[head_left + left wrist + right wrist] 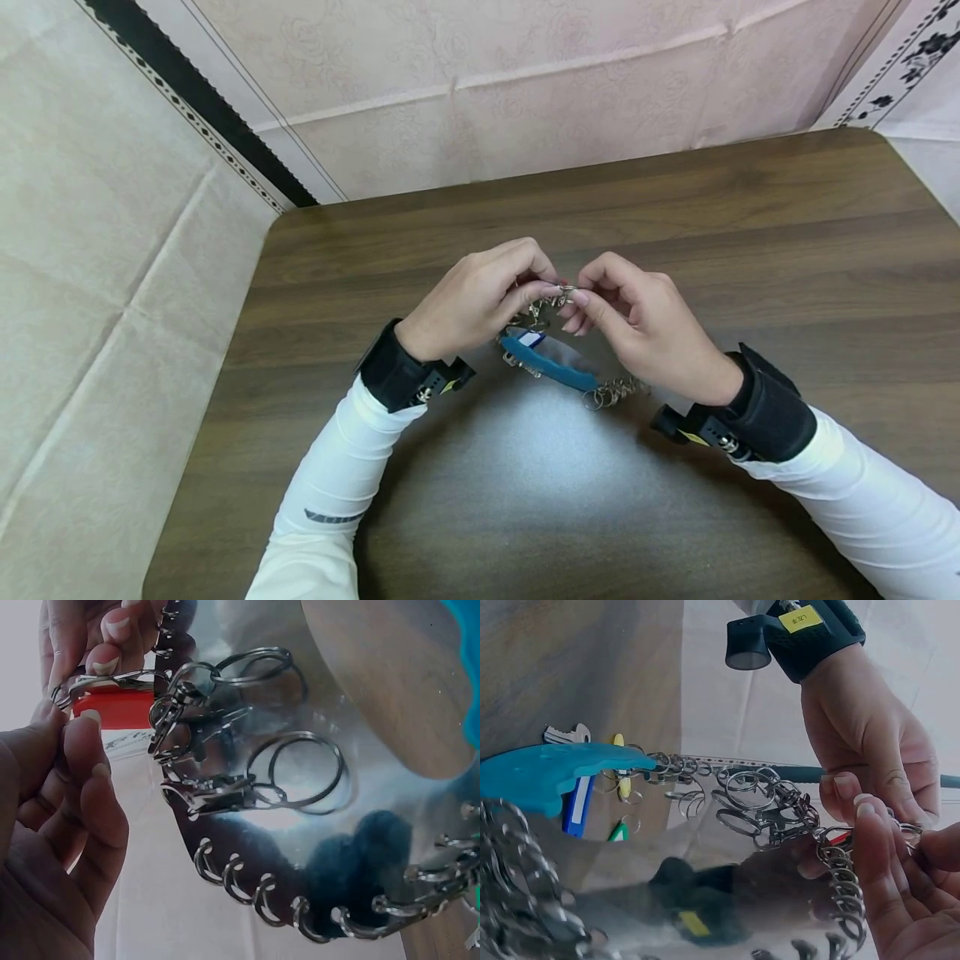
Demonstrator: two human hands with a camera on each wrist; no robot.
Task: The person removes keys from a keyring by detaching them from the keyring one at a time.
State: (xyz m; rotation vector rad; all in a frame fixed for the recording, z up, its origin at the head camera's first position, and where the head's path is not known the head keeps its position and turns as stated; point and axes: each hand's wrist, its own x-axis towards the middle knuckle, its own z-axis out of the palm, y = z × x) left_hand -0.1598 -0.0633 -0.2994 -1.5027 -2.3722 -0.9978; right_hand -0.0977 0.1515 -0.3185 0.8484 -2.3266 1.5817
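My left hand (480,292) and right hand (648,325) meet over the table, thumbs and forefingers pinching a metal ring (124,676) between them. A red tag (116,712) lies against that ring, touching the fingertips. Just below is a shiny metal plate (315,836), its edge lined with many small rings, with a teal grip (551,362) along one side. Lobster clasps (217,799) with larger split rings (296,735) hang from the plate's rim by the hands. Fingers partly hide how the pinched ring attaches.
Beyond the plate, the right wrist view has a key (568,735), a blue tag (577,806), a yellow tag (622,776) and a green tag (619,832). The wooden table (450,517) ends at a pale cloth wall (525,100).
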